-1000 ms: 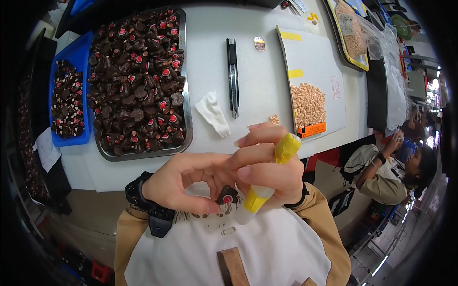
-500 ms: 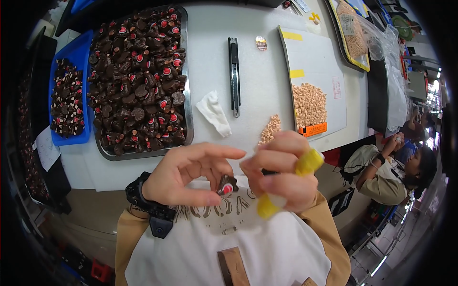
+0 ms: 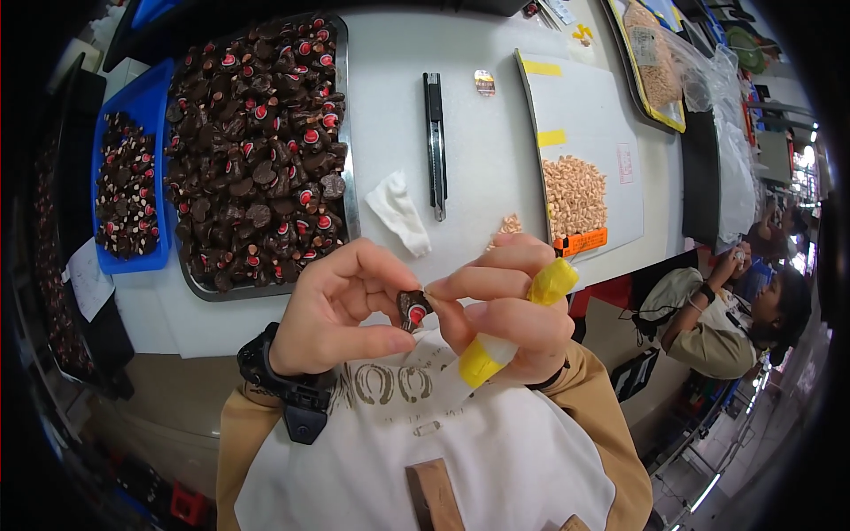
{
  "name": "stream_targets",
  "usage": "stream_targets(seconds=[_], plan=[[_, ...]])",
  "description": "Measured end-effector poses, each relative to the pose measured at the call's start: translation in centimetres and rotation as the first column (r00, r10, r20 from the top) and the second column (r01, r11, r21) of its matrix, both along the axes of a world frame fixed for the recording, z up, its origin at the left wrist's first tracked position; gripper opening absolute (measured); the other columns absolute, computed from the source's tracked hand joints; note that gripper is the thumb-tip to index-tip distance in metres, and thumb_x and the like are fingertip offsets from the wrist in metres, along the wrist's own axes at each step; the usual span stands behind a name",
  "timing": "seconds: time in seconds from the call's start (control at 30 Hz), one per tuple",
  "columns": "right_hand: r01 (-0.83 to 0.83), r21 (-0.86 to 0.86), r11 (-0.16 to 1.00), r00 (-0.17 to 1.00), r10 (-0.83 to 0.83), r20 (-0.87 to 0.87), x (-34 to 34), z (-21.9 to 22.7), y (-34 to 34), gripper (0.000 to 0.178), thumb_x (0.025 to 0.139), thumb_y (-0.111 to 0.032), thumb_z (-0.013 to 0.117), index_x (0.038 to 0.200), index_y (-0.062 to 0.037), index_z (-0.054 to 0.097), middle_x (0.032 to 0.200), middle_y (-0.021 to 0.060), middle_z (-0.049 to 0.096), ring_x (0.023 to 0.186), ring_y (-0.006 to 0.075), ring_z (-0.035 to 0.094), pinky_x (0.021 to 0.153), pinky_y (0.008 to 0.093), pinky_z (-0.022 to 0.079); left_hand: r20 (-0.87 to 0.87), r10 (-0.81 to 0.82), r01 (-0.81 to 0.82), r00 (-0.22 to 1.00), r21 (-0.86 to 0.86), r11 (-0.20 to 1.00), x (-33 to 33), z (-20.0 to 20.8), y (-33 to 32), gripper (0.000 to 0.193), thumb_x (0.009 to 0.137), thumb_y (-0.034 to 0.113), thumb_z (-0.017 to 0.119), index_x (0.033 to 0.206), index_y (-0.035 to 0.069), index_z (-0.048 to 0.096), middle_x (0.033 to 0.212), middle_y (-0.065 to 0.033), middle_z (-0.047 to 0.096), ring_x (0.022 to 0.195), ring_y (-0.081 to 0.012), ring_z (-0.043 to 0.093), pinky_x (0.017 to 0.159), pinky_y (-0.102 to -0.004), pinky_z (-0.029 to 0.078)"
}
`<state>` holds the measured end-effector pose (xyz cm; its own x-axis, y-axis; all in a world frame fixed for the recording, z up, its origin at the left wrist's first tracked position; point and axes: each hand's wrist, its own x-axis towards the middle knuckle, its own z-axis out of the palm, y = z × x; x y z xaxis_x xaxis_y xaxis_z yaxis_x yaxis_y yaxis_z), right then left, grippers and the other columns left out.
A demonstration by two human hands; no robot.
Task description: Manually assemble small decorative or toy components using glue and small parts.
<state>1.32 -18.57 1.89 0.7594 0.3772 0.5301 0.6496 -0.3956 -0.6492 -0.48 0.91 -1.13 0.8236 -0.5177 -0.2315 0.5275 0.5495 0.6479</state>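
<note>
My left hand [image 3: 341, 310] pinches a small dark brown moulded piece [image 3: 413, 310] with a red-and-white round patch, between thumb and fingers. My right hand [image 3: 505, 305] is closed around a white rod-like tool with yellow wrapping [image 3: 482, 361] that slants across the palm. Its thumb and forefinger tips meet at the piece's right side; whether something tiny is between them I cannot tell. Just beyond this hand lies a small heap of pale beige bits [image 3: 508, 225]. A metal tray [image 3: 352, 190] to the left is heaped with similar dark brown pieces [image 3: 257, 168].
A blue bin [image 3: 165, 212] of brown and cream pieces stands far left. On the white table [image 3: 390, 106] lie a utility knife [image 3: 435, 146] and a white cloth [image 3: 398, 212]. Right are a cardboard sheet [image 3: 584, 115] with pale bits [image 3: 575, 199] and a seated person [image 3: 713, 319].
My right hand has moved left and slightly down, bringing its fingertips to the brown piece. My left hand has raised the piece a little and turned it.
</note>
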Motion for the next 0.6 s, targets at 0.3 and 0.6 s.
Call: stream_targets(seconds=[0.3, 0.6], plan=[[0.026, 0.030, 0.999, 0.992, -0.022, -0.122, -0.5, -0.1, 0.3, 0.029, 0.051, -0.012, 0.071, 0.079, -0.0101, 0.061, 0.089, 0.0026, 0.065, 0.078, 0.0240, 0.058, 0.072, 0.0395, 0.045, -0.019, 0.095, -0.091, 0.995, 0.144, 0.985, 0.3, 1.0, -0.6, 0.047, 0.070, -0.009, 0.069, 0.112, -0.004, 0.050, 0.097, -0.0074, 0.057, 0.092, -0.0127, 0.059, 0.078, -0.0262, 0.050], [0.506, -0.415, 0.756, 0.844, -0.532, 0.059, 4.6, 0.1, -14.6, 0.023, 0.073, 0.007, 0.063, 0.090, -0.0020, 0.051, 0.085, 0.0103, 0.065, 0.080, 0.0250, 0.064, 0.071, 0.0312, 0.048, 0.234, 0.011, -0.036, 0.972, 0.102, 0.994, 0.2, 0.4, -0.1, 0.038, 0.069, -0.010, 0.070, 0.105, -0.007, 0.059, 0.097, -0.0085, 0.057, 0.086, -0.0135, 0.058, 0.074, -0.0255, 0.049]])
